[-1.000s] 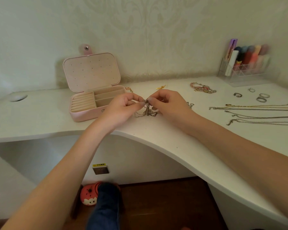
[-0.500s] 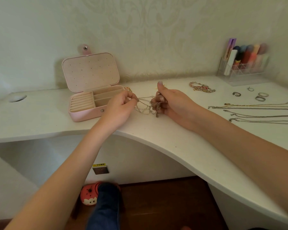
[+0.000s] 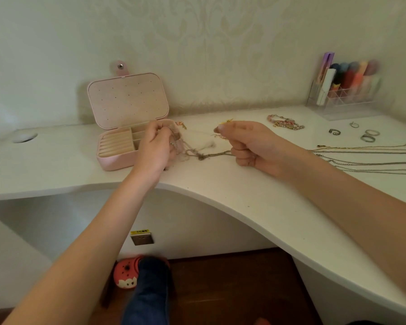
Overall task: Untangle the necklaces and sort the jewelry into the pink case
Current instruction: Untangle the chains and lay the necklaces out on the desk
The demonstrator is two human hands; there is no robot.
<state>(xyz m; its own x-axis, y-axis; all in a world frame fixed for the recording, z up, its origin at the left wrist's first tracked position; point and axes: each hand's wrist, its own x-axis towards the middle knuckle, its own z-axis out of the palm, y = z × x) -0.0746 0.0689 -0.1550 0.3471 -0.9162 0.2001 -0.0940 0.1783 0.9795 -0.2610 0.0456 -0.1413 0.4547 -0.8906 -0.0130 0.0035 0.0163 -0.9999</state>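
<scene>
At far left on the white surface (image 3: 56, 160), pink case (image 3: 127, 127) lying open, lid upright against the wall, ring rolls and small compartments apparently bare as far as visible, though the nearest corner hidden behind a hand. Just right of the case, left hand (image 3: 156, 148) curled and pinching one end of the tangled necklaces (image 3: 204, 154), motion blur obscuring the exact grip. Between the hands, chains stretched above the surface with a knot near the middle, not yet undone. Right hand (image 3: 246, 144) fisted round the other end, thumb and forefinger pinching a fine strand higher up. Behind, a small gold piece (image 3: 226, 121) on the surface. Further right, beaded bracelets (image 3: 285, 123) in a heap, then rings (image 3: 368, 136) scattered near the back, and several straightened chains (image 3: 366, 156) laid out side by side toward the edge of view. In the far right corner, clear organizer (image 3: 345, 99) holding colourful tubes. Judged from the layout: untangling partly done, one knot left, sorting into the case seemingly not begun.
</scene>
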